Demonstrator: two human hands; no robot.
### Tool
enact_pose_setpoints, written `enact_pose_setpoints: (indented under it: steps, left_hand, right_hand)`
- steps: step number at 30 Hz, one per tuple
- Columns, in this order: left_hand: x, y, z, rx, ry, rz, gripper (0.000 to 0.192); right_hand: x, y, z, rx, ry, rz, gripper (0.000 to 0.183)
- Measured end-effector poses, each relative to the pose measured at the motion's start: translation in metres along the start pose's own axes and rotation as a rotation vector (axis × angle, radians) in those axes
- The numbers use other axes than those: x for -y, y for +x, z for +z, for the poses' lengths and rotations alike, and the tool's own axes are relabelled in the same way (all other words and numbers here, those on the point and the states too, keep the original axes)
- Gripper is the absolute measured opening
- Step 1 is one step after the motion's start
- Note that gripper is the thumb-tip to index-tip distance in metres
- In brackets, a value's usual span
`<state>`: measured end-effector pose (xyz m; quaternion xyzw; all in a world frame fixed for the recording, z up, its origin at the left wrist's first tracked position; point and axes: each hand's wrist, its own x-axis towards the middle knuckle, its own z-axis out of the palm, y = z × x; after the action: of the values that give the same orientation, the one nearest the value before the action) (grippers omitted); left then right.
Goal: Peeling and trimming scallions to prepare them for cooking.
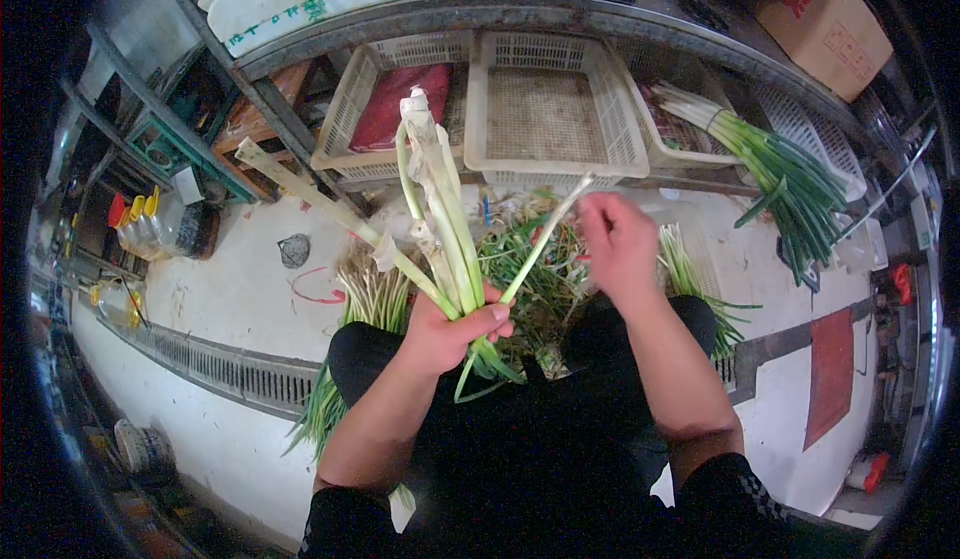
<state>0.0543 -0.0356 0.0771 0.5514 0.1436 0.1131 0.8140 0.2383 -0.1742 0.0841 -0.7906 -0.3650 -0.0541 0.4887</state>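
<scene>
My left hand (457, 334) grips several green onions, their pale stems pointing away from me. The thickest stems (442, 214) have loose, dry outer skin, and one long stem (322, 202) slants off to the left. A thinner green onion (547, 229) leans right from the same grip. Beside its white root end is my right hand (619, 240), fingers curled and blurred by motion; whether it pinches anything is unclear. Below the hands, a heap of green trimmings (529, 274) lies on the floor between my knees.
Untrimmed green onions (375, 289) lie by my left knee, a slimmer bunch (679, 259) by my right. Plastic baskets (555, 165) line the low shelf ahead. A tied bunch of green onions (780, 161) overhangs the right basket. A metal shelf edge (525, 15) crosses above them.
</scene>
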Motion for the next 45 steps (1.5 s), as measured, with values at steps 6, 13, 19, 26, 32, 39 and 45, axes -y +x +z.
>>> enact_pose_setpoints:
  steps: [6, 13, 19, 26, 32, 39, 45]
  left_hand:
    - [0.005, -0.015, -0.007, -0.041, -0.001, 0.009, 0.013]
    - [0.008, -0.012, -0.009, -0.065, -0.067, 0.060, 0.014]
    - [0.009, -0.013, -0.007, -0.084, -0.090, 0.055, 0.016]
    - [0.003, -0.002, 0.006, -0.098, 0.132, 0.060, 0.023]
    - [-0.003, -0.001, 0.008, -0.130, 0.087, 0.064, 0.023]
    - [-0.006, -0.002, 0.002, -0.052, -0.101, 0.068, 0.016]
    - [-0.008, -0.001, 0.002, 0.002, -0.149, 0.048, 0.015]
  right_hand:
    - [-0.044, 0.033, -0.028, -0.198, 0.330, 0.289, 0.019]
    - [-0.073, 0.003, 0.000, 0.336, -0.192, 0.198, 0.015]
    - [0.016, -0.015, 0.008, 0.485, 0.508, 0.304, 0.022]
    - [0.049, -0.020, 0.010, 0.524, 0.772, 0.422, 0.010]
    - [0.059, -0.022, 0.011, 0.460, 0.610, 0.367, 0.017]
    - [0.060, -0.020, 0.005, 0.583, 0.620, 0.226, 0.017]
    - [0.046, -0.020, 0.006, 0.531, 0.589, 0.169, 0.011]
